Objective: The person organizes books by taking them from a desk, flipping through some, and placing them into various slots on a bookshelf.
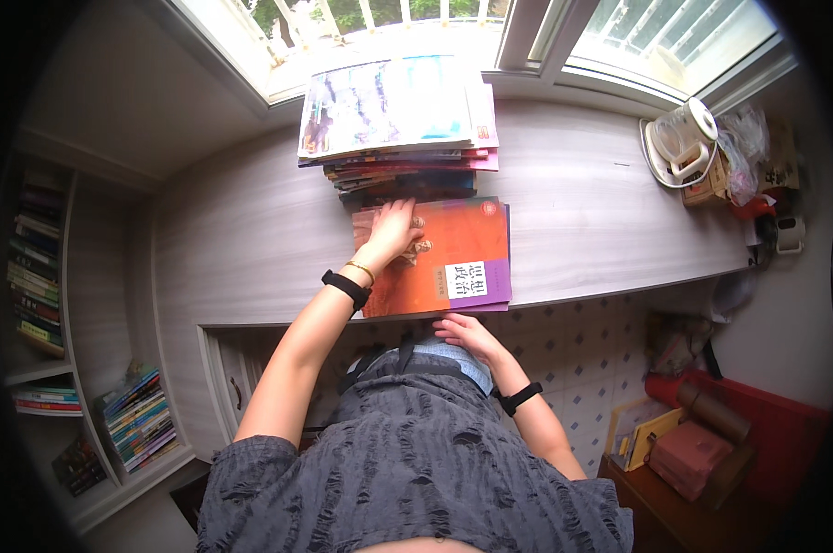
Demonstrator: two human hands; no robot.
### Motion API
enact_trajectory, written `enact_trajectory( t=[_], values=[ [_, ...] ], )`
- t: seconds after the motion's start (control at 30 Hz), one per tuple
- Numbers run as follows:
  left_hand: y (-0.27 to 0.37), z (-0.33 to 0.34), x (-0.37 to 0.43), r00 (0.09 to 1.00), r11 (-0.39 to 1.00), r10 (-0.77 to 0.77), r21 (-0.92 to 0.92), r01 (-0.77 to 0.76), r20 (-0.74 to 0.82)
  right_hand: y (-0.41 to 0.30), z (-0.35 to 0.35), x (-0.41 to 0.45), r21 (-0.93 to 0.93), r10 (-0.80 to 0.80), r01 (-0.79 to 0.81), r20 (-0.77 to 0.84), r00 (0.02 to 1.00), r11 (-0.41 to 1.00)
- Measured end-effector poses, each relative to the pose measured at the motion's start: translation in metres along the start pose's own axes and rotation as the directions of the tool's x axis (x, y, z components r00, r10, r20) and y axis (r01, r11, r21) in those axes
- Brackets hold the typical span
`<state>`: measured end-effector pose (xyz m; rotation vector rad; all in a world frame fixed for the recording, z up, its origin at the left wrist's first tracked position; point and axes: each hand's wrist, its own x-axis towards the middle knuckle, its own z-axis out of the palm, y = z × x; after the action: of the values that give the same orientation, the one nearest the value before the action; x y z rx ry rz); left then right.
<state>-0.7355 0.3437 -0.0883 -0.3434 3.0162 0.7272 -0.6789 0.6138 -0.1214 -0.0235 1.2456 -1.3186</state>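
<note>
My left hand (393, 231) rests on the far left part of an orange and purple textbook (434, 256), its fingers reaching to the cover's far edge. This book tops a small stack at the front edge of a wooden desk (596, 228). Behind it, close to my left fingertips, stands a tall pile of books and magazines (389, 110) with a glossy, glare-washed cover on top. My right hand (466, 334) hangs just in front of the desk edge, below the near side of the textbook, fingers loosely apart and holding nothing visible.
A glass kettle with a white lid (679, 138) stands at the desk's right end, beside a cardboard box (707, 181) and plastic bags (743, 152). Shelves with books (140, 418) are on the left. A window (389, 21) lies beyond the desk.
</note>
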Motion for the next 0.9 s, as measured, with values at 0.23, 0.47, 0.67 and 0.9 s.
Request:
enact_trajectory(
  t=[0.23,0.47,0.67,0.9],
  values=[
    [0.021,-0.014,-0.017,0.989,0.994,-0.029,0.096,0.043,-0.143,-0.011,0.014,0.01,0.037,0.027,-0.028,0.04,0.999,0.999],
    [0.003,-0.036,-0.092,0.974,0.968,0.064,-0.223,-0.114,-0.218,0.013,0.017,0.015,0.212,0.081,-0.079,0.001,0.997,0.974],
    [-0.024,-0.052,-0.209,0.967,0.884,-0.082,-0.466,-0.04,-0.24,0.033,0.045,0.028,-0.019,0.092,-0.093,-0.02,0.996,0.996],
    [-0.071,-0.086,-0.366,0.866,0.791,-0.366,-0.604,0.097,-0.34,0.051,0.177,0.042,-0.188,-0.015,0.035,0.105,0.994,0.982]
  ],
)
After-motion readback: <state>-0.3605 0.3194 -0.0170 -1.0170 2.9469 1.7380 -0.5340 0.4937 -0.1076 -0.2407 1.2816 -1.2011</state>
